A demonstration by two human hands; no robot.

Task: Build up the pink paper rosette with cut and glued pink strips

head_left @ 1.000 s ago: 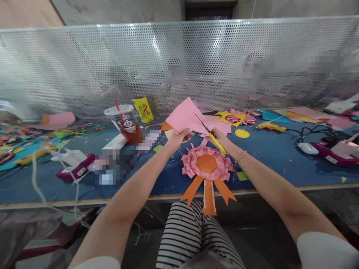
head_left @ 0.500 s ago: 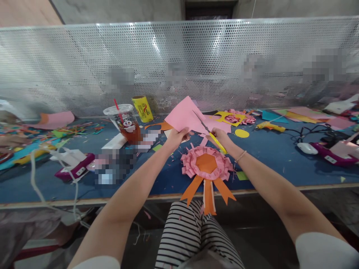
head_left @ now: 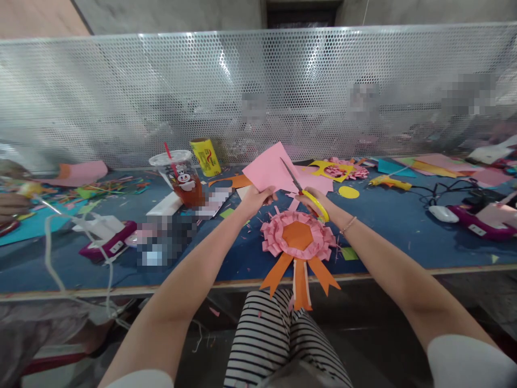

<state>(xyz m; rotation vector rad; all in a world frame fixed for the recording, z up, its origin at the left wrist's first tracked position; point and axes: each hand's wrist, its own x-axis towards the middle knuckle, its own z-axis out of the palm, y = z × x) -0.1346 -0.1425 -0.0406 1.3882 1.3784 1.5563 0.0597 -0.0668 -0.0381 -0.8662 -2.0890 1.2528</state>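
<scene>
Pink paper (head_left: pixel 262 168), near edge in left grip (head_left: pixel 255 199)

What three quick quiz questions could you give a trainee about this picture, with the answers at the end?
1. Which hand holds the yellow-handled scissors?
2. True or false: the left hand grips a pink sheet.
3. Which of these reaches past the near edge of the table? A: drink cup. B: pink-and-orange rosette. C: yellow oval.

Key: 1, the right hand. 2, true. 3, B.
</scene>
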